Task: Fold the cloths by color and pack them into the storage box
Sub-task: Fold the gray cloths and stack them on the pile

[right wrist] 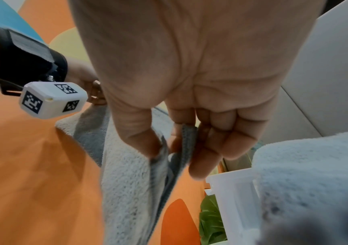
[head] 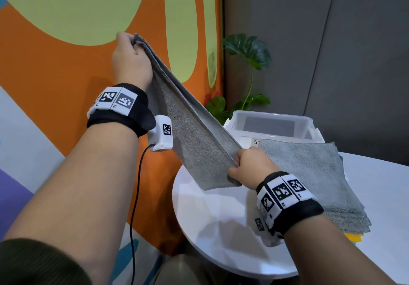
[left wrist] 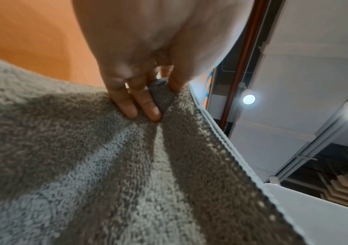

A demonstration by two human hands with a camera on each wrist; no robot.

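Head view: I see my left hand [head: 130, 59] raised, fingers [left wrist: 125, 106] pinching the grey cloth [head: 194, 138] at its top corner; my right hand [head: 250, 165], lower, pinches the other end above the table [head: 221, 229], storage box [head: 272, 118] beyond its fingers.

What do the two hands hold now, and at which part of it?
Both hold one doubled gray cloth in the air: left hand pinches its upper end, right hand its lower end.

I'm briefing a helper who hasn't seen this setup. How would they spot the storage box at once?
Find the round white table; at its far edge, before the leafy green plant, stands the clear plastic storage box. Unlike the soft grey cloth stack in front of it, it is rigid, see-through and open-topped.
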